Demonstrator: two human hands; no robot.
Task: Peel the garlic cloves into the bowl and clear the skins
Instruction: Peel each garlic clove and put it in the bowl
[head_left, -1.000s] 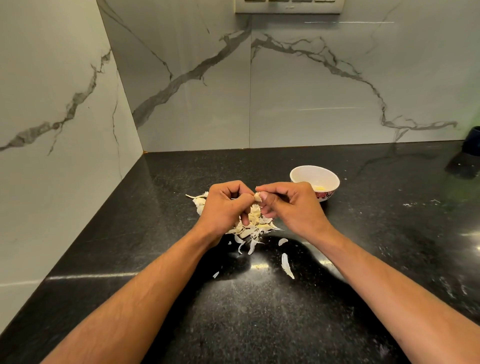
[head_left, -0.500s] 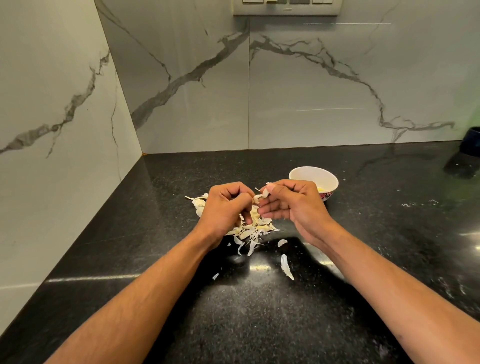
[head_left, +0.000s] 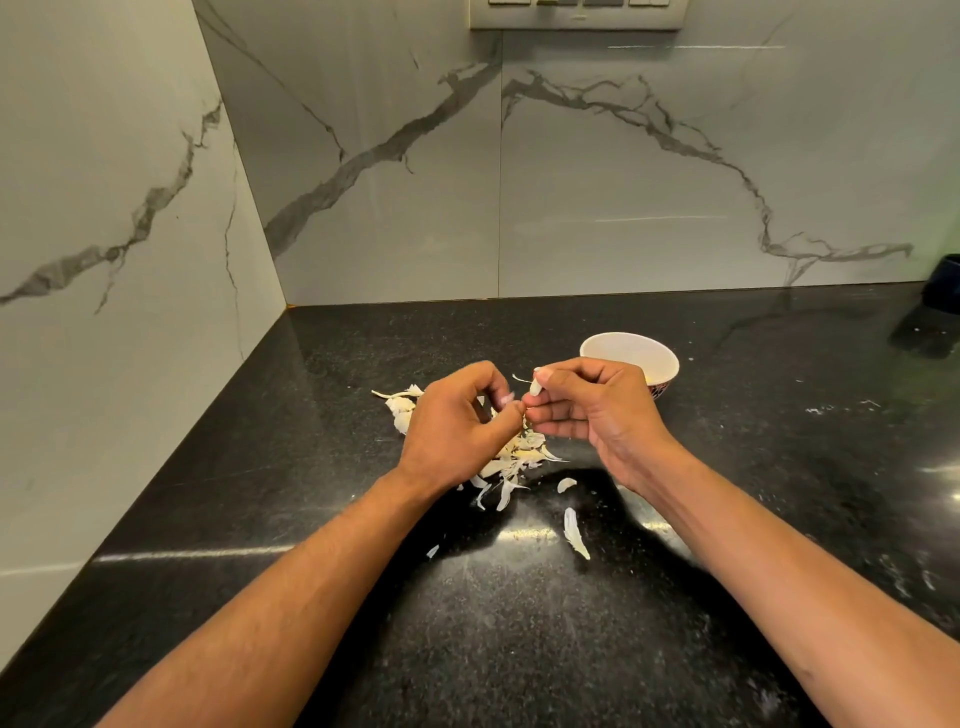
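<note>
I see a black speckled countertop (head_left: 519, 649) running into a corner, glossy enough to catch streaks of light. Behind it and along the left stand pale marble wall tiles (head_left: 597, 171) with dark grey veins. A switch plate (head_left: 576, 14) sits at the top edge, partly cut off. At the far right edge there is a dark blue container (head_left: 946, 278), mostly out of view.

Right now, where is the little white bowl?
In the head view the white bowl sits on the black counter, right of the middle, just behind the right hand and right of the pile of garlic skins.
</note>
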